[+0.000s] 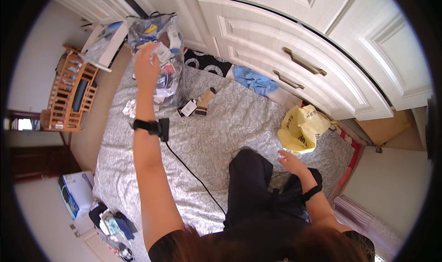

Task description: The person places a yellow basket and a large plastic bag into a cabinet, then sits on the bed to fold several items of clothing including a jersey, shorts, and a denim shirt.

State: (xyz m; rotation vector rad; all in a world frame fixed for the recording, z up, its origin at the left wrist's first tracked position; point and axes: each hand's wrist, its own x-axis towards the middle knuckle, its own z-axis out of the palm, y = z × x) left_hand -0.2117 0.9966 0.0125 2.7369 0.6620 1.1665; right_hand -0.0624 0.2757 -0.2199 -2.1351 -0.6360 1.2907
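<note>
Reaching over the clear bag [176, 80] at the upper left, the left hand [146, 65] had its fingers clamped on a white packet [163, 53]. That packet looked light, soft and perhaps slick, best pinched by an edge; the bag seemed limp, easiest to take by its rim. Rightward, past a brown-and-black sock [203, 103], a broad stretch of rumpled sheet [239, 128] gave room to move, bounded behind by the drawers [258, 36]. Farther right sat the yellow bag [307, 126], thin and crinkly-looking, its mouth gaping. Just below it was the right hand [292, 162], fingers bent; whether they gripped something small and pale, one could not tell.
</note>
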